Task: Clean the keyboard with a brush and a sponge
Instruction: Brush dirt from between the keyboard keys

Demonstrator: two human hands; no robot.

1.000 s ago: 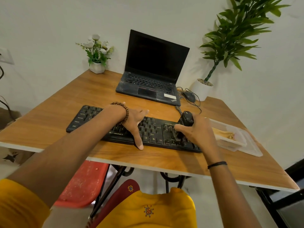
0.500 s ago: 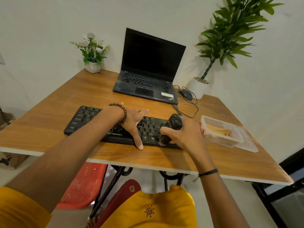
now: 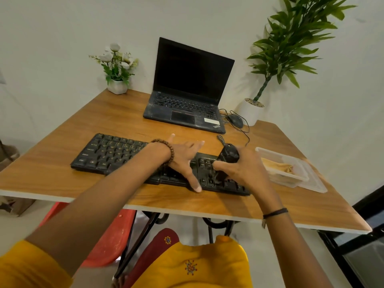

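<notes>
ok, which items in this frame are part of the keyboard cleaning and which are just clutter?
In the job: keyboard; black brush, gripped by the right hand; left hand, flat on the keys; clear tub holding a yellowish piece, probably the sponge.
Lying about: laptop; mouse; flower pot; tall potted plant.

Black keyboard [image 3: 116, 154] with pale legends; black brush [image 3: 227, 156]. Tabletop [image 3: 116, 117]: orange-brown wood grain, white edge. Laptop [image 3: 187, 104] black, greyed with dust, one white sticker [image 3: 211, 121]. Clear container [image 3: 311, 181] holding a tan sponge [image 3: 278, 166]. White flowers [image 3: 114, 59] with green leaves in a white small pot [image 3: 117, 87]; the tall plant [image 3: 295, 32] is green, its round pot [image 3: 250, 112] white. Brown bead bracelet [image 3: 169, 150] on the left wrist, thin black band [image 3: 274, 213] on the right. Yellow garment [image 3: 207, 265] with small red, blue and white star motifs. Red-orange stool [image 3: 108, 244] below
</notes>
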